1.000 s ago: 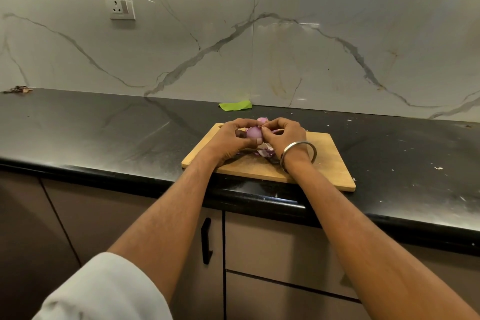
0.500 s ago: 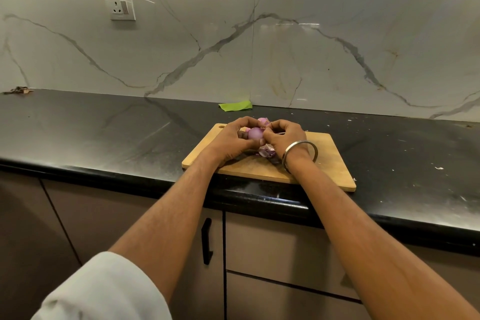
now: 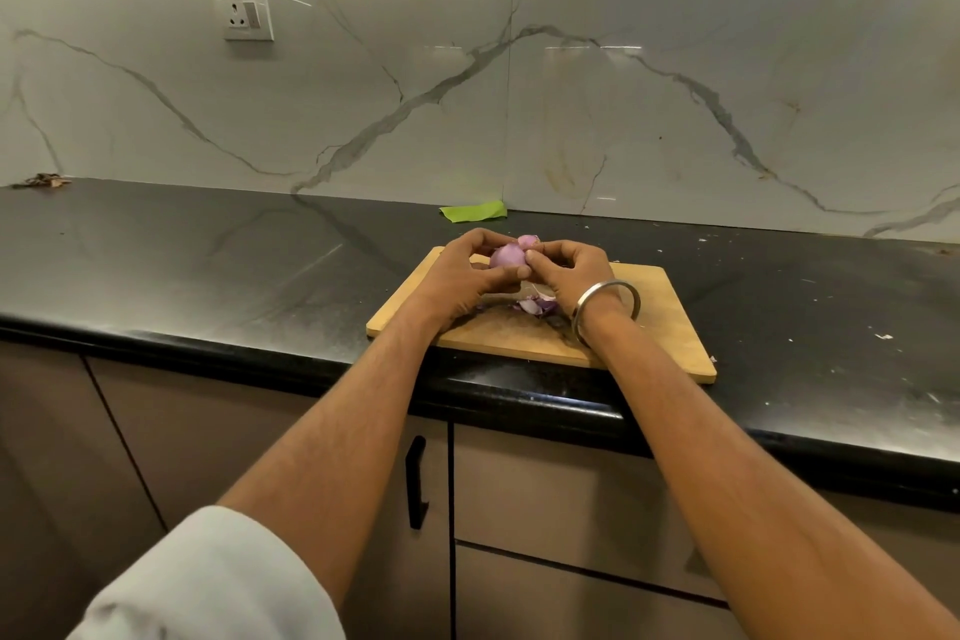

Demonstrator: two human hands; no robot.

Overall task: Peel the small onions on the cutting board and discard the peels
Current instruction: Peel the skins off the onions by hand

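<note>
Both hands work above the cutting board [image 3: 670, 322]: our left hand [image 3: 462, 278] cradles the small onion [image 3: 508, 256], our right hand [image 3: 569, 270] pinches its skin. Peels [image 3: 535, 305] lie beneath. Risk noted: the slick bulb could squirt free under pinch pressure.

Black stone counter [image 3: 208, 276] | wooden cutting board [image 3: 670, 322] at front edge | green scrap [image 3: 474, 211] by wall | brown debris [image 3: 41, 180], possibly peels, far left
</note>
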